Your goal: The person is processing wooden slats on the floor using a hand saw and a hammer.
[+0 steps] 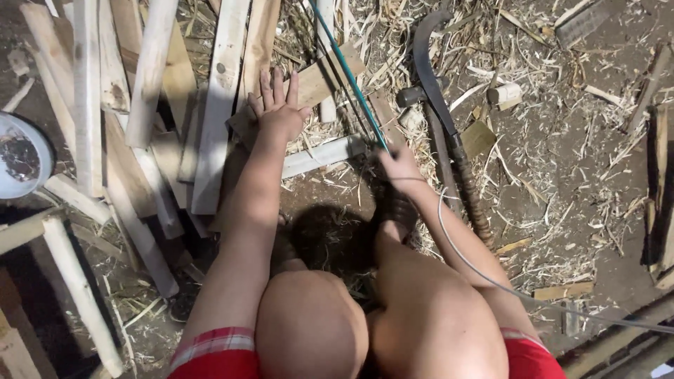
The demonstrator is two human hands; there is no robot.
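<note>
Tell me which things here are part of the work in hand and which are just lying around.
In use: left hand pressing wooden board; right hand gripping green-framed saw.

Lying about: curved sickle, hammer, loose planks, white bowl, wood shavings.

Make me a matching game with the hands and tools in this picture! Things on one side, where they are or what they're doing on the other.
Things:
1. left hand
2. right hand
3. curved blade
4. white bowl

Places or states:
A. at the picture's left edge
B. pressed flat on a wooden board
C. lying on the dirt right of the hands
D. gripping the green-framed saw

Pairs: 1-B, 2-D, 3-C, 4-A
</note>
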